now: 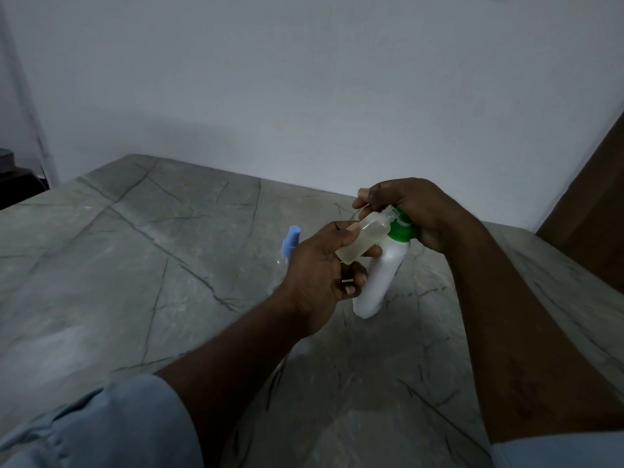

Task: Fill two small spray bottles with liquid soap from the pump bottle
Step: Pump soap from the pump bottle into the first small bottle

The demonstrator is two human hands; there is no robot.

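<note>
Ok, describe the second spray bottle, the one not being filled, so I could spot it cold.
On the grey marble table, look just left of the left hand. A small clear spray bottle stands there, partly hidden by it. Unlike the uncapped bottle in hand, it has its blue spray cap.

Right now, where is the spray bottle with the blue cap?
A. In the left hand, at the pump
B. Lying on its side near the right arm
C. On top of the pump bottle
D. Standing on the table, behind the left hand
D: the blue-capped spray bottle stands upright on the stone table, partly hidden behind the left hand, which holds the other, uncapped spray bottle.
</note>
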